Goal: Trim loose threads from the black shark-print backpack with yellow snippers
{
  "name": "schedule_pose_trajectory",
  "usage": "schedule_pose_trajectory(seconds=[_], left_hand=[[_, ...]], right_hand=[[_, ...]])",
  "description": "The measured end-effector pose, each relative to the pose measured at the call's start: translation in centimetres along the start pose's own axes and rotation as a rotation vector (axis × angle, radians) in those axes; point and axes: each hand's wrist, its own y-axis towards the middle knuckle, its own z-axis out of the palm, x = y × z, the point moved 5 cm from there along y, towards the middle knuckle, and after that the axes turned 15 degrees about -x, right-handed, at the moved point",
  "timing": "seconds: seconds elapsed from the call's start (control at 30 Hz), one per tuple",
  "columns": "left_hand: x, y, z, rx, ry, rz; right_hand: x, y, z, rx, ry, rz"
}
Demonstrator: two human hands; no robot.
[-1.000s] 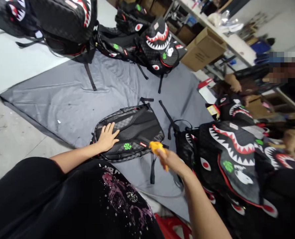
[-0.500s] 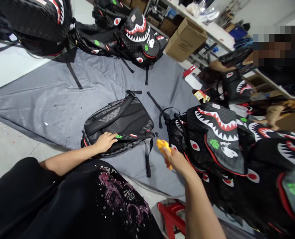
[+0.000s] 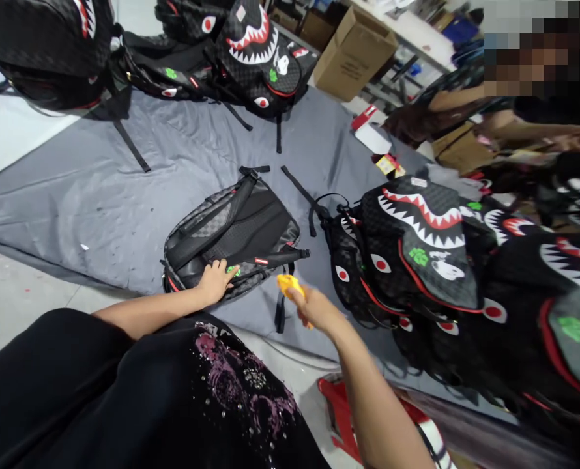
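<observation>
A black checkered backpack [image 3: 236,231] lies back-side up on the grey sheet [image 3: 124,189]. My left hand [image 3: 215,281] rests flat on its near edge, beside a small green tag, fingers apart. My right hand [image 3: 312,306] is closed around a small yellow tool [image 3: 290,286], held just off the backpack's near right corner, above a dangling strap. What kind of tool it is cannot be made out.
A pile of shark-mouth backpacks [image 3: 417,241] fills the right side. More backpacks [image 3: 255,58] lie at the sheet's far edge. A cardboard box [image 3: 353,52] stands behind them. Another person sits at the far right. A red stool [image 3: 339,417] is below my right arm.
My left hand slid from the backpack's middle down to its near edge. My right hand with the yellow tool drifted slightly left. The view shifted, bringing the right-hand pile closer.
</observation>
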Motion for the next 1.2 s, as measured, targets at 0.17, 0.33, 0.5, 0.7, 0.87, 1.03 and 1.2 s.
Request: schedule_pose_trajectory(seconds=[0.17,0.33,0.5,0.7,0.87,1.03,1.2], left_hand=[[0.4,0.4,-0.3,0.009,-0.023,0.025],[0.6,0.5,-0.1,0.038,-0.04,0.042],[0.8,0.8,0.3,0.041,-0.05,0.056],[0.8,0.9,0.7,0.043,-0.057,0.069],[0.8,1.0,0.6,0.058,-0.062,0.071],[0.7,1.0,0.5,0.072,-0.071,0.082],[0.7,1.1,0.5,0.091,-0.1,0.078]], right_hand=[[1.1,-0.3,1.2,-0.093,-0.076,0.043],[3.0,0.3,1.8,-0.122,-0.211,0.091],[5.7,0.0,2.5,-0.122,-0.269,0.095],[7.4,-0.6,3.1,-0.152,-0.303,0.131],[7.8,-0.7,3.2,-0.15,-0.301,0.153],[7.2,-0.7,3.3,-0.127,-0.27,0.165],[6.3,-0.7,3.0,-0.136,-0.238,0.195]])
